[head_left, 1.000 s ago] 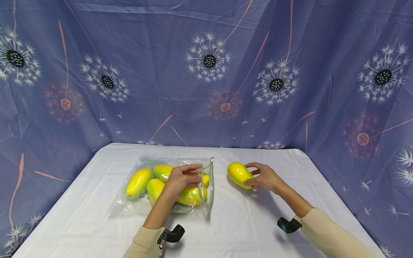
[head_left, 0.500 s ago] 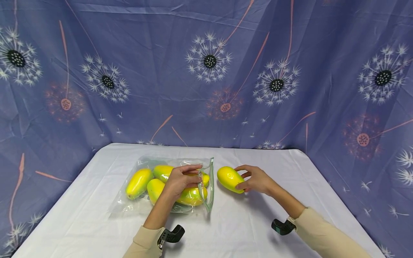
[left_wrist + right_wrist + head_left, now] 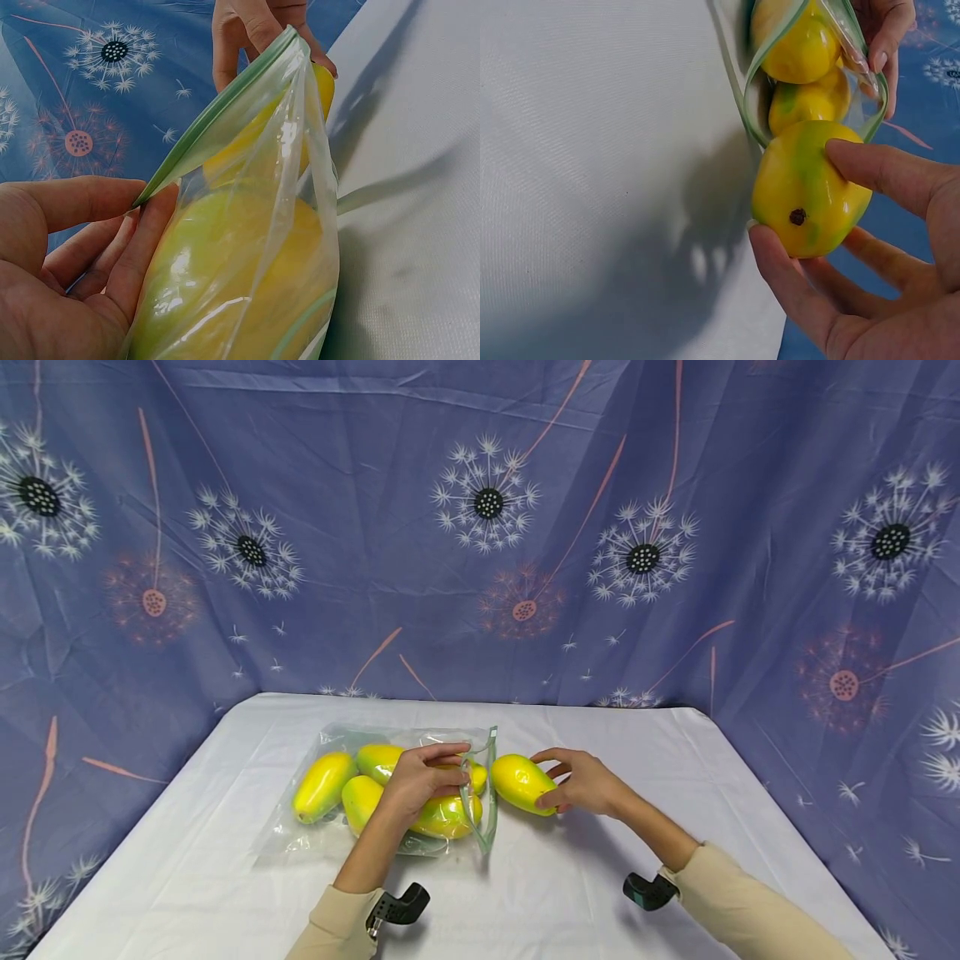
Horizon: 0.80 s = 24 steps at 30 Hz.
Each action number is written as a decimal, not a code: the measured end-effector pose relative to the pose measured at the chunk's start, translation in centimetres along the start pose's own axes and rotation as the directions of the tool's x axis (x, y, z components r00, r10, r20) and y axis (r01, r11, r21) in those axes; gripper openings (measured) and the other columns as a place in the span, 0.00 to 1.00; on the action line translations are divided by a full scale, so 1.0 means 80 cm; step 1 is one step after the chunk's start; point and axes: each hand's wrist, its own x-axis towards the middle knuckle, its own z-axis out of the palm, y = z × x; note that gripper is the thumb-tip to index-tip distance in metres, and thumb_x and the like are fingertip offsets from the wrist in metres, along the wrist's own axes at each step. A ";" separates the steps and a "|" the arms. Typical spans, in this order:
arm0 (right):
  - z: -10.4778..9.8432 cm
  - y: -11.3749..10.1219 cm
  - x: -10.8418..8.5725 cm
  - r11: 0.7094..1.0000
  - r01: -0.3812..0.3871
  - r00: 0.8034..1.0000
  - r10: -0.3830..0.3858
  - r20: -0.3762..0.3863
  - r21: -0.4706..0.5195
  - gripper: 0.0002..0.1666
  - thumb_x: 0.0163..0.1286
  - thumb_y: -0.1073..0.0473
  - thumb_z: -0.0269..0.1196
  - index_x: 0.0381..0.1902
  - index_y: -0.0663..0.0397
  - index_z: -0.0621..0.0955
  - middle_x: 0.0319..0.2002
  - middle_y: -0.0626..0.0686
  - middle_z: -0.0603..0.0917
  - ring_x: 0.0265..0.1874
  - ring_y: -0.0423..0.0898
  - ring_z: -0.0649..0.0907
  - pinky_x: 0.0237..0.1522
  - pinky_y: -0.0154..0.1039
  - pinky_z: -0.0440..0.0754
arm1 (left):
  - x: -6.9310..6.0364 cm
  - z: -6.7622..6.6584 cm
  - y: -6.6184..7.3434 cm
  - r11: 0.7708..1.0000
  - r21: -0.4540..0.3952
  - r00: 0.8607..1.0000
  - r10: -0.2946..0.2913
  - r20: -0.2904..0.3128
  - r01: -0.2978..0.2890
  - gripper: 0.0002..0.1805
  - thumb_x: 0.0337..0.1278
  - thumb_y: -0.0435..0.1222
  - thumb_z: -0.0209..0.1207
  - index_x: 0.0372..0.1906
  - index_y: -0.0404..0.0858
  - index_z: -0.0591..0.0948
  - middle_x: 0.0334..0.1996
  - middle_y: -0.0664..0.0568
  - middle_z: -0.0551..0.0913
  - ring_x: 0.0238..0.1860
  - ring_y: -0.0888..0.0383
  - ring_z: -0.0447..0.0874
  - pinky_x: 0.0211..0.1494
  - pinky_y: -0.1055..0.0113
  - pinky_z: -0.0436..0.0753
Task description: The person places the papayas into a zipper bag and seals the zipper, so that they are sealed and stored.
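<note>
A clear zip bag [image 3: 300, 847] with a green-edged mouth lies on its side, holding several yellow-green mangoes [image 3: 323, 787]. My left hand [image 3: 420, 785] pinches the upper lip of that mouth between thumb and finger, as the left wrist view shows, and the mouth gapes to the right. Between the fingertips and thumb of my right hand [image 3: 588, 785] is another mango [image 3: 520, 783], held right at the bag's opening. In the right wrist view this mango [image 3: 810, 191] has its dark stem end toward the camera and partly covers the mouth; whether it touches the rim I cannot tell.
A white cloth [image 3: 187, 877] covers the table. Behind and at both sides hangs a blue curtain [image 3: 360, 568] with dandelion prints. A black wrist device [image 3: 401, 906] sits below the left sleeve, and a similar device [image 3: 648, 891] is on the right wrist.
My right hand has carried its mango leftward and slightly nearer, from apart from the bag up to its mouth. My left hand and the bag have stayed in place.
</note>
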 end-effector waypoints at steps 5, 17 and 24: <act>0.002 0.003 0.001 1.000 0.020 1.000 -0.020 0.013 -0.024 0.42 0.49 0.61 0.80 0.64 0.49 0.80 0.58 0.66 0.81 0.42 0.50 0.87 0.36 0.48 0.90 | 0.000 0.000 0.000 1.000 0.004 1.000 0.000 -0.002 0.000 0.27 0.53 0.21 0.67 0.61 0.30 0.81 0.46 0.44 0.82 0.35 0.58 0.87 0.41 0.63 0.91; 0.006 0.001 0.001 0.996 0.054 0.997 -0.049 0.060 -0.072 0.40 0.50 0.62 0.79 0.63 0.49 0.80 0.59 0.66 0.80 0.55 0.60 0.82 0.36 0.49 0.90 | 0.000 0.001 0.000 1.000 0.006 1.000 0.002 0.000 -0.002 0.27 0.53 0.21 0.67 0.61 0.30 0.81 0.47 0.44 0.82 0.34 0.58 0.87 0.41 0.63 0.90; 0.011 0.001 0.006 0.996 0.046 0.998 -0.042 0.056 -0.078 0.40 0.50 0.63 0.79 0.64 0.48 0.80 0.59 0.65 0.81 0.56 0.59 0.82 0.35 0.46 0.90 | -0.001 0.001 -0.001 1.000 0.008 1.000 0.005 0.000 -0.005 0.27 0.53 0.21 0.67 0.62 0.30 0.81 0.46 0.44 0.82 0.33 0.59 0.87 0.41 0.63 0.91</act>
